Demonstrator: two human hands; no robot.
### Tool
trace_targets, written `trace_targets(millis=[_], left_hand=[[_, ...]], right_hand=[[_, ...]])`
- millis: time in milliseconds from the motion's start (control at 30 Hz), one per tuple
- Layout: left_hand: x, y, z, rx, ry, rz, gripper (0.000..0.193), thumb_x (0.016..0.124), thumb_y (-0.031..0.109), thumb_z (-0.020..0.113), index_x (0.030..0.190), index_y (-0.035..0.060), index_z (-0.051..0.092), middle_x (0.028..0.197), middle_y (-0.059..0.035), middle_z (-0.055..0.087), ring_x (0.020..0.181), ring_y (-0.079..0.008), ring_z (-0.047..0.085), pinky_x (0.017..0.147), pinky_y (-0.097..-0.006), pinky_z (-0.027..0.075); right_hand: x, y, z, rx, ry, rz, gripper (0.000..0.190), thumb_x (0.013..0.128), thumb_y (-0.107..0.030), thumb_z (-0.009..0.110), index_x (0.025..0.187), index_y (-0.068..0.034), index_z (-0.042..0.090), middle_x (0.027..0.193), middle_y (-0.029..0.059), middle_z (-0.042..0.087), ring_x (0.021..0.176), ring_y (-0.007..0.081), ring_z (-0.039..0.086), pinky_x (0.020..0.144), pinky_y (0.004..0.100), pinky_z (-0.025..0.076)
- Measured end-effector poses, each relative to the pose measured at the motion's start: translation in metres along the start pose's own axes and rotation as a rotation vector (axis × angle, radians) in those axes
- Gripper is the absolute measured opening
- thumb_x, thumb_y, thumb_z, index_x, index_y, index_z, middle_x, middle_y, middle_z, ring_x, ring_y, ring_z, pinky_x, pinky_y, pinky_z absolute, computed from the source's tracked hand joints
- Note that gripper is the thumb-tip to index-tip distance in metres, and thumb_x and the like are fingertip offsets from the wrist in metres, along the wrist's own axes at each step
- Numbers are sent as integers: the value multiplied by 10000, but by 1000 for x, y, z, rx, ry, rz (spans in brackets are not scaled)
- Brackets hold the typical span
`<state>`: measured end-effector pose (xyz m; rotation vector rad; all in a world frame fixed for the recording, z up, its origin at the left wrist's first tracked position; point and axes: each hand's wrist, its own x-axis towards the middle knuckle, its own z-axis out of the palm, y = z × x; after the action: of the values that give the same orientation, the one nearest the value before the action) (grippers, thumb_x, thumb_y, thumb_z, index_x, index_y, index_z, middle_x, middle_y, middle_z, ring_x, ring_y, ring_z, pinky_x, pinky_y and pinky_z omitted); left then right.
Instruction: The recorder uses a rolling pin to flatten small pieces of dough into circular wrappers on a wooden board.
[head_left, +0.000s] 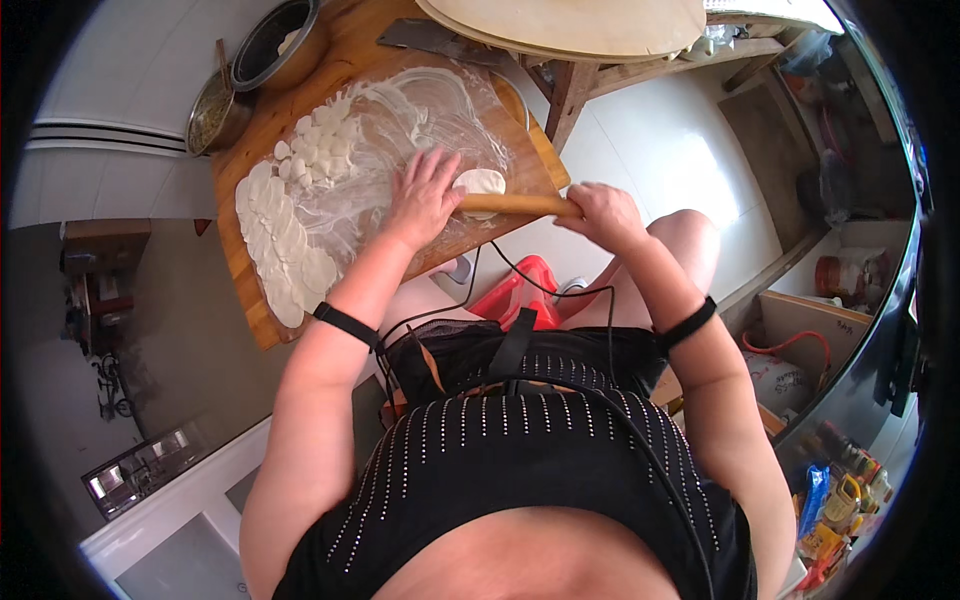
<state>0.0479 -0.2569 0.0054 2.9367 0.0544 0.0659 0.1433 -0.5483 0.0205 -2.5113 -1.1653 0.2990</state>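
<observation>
A wooden rolling pin (514, 204) lies across a flat round of dough (480, 182) near the board's right corner. My right hand (606, 214) is closed around its right end. My left hand (426, 196) rests at its other end, fingers spread forward, the thumb side touching the pin; whether it grips is unclear. Flour coats the wooden board (232, 262). Small dough pieces (322, 146) lie in a heap left of my left hand. Overlapping flattened dough wrappers (277, 244) line the board's left side.
A metal bowl of filling (217, 116) and a larger metal bowl (262, 56) stand at the back left. A cleaver (442, 41) lies at the board's far edge, beside a round wooden board (585, 26). A red plastic stool (517, 289) and black cables (555, 289) are below.
</observation>
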Motion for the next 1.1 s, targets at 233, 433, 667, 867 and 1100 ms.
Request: trace_targets(millis=[233, 433, 667, 867, 1100], left_hand=[[56, -7, 3, -17, 34, -373, 642, 909, 466, 488, 1441, 152, 316, 1504, -131, 271, 1387, -371, 233, 1044, -672, 213], [-11, 22, 2, -28, -60, -113, 614, 915, 410, 501, 1443, 156, 315, 1505, -131, 275, 1385, -374, 238, 1041, -673, 201], [56, -16, 5, -36, 191, -375, 597, 914, 402, 507, 1430, 157, 330, 1495, -138, 302, 1385, -374, 246, 1024, -696, 207], [6, 8, 13, -32, 57, -213, 620, 903, 418, 517, 1427, 143, 333, 1496, -137, 298, 1380, -374, 256, 1019, -698, 219], [43, -4, 4, -65, 185, -297, 601, 915, 381, 501, 1435, 143, 317, 1489, -138, 316, 1369, -386, 266, 1040, -648, 228]], right_hand=[[60, 24, -6, -124, -2, 88, 526, 762, -627, 607, 843, -107, 622, 803, 91, 644, 833, 291, 635, 734, 409, 493], [8, 22, -9, -132, -151, 15, 502, 764, -604, 622, 806, -104, 624, 804, 78, 642, 831, 285, 634, 747, 399, 492], [84, 21, -13, -209, -9, 3, 532, 769, -625, 594, 834, -99, 630, 861, 88, 659, 877, 295, 629, 756, 405, 486], [30, 29, -2, -183, -73, 45, 509, 764, -616, 614, 867, -118, 632, 816, 81, 655, 793, 274, 650, 704, 403, 508], [55, 14, -7, -137, -13, 11, 496, 790, -584, 604, 876, -95, 607, 868, 99, 655, 841, 299, 641, 732, 409, 500]])
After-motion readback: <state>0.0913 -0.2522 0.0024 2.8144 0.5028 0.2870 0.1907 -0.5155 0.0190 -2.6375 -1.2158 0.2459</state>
